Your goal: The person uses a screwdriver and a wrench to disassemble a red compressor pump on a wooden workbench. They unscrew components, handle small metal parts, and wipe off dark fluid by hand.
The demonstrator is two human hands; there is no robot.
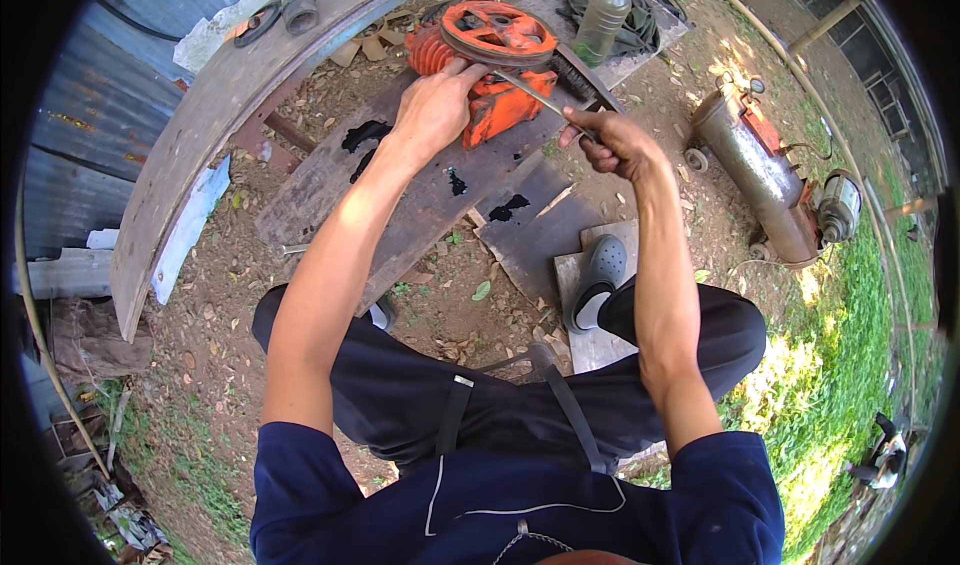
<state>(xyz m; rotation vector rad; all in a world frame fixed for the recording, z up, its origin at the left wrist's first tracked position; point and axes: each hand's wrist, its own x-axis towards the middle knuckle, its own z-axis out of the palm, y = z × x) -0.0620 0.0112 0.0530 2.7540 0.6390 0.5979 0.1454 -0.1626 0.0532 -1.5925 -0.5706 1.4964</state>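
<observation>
An orange compressor pump (pixel 505 110) with a spoked pulley wheel (pixel 500 33) sits on a stained wooden plank (pixel 400 250). My left hand (pixel 435 105) is closed at the pump's near left side, its fingers bent just below the wheel's rim. What the fingertips press on is partly hidden. My right hand (pixel 615 145) is wrapped round a long, thin metal tool (pixel 530 92). This tool slants up and left across the pump's front, and its far end reaches close to my left fingers. Its exact kind does not show.
A plastic bottle (pixel 603 20) with a blue cap stands behind the pump. Black oily patches (pixel 457 182) mark the plank. On the right lies a rusty air tank (pixel 750 175) with a motor. A curved wooden bench (pixel 185 175) runs along the left, holding a metal fitting (pixel 297 3).
</observation>
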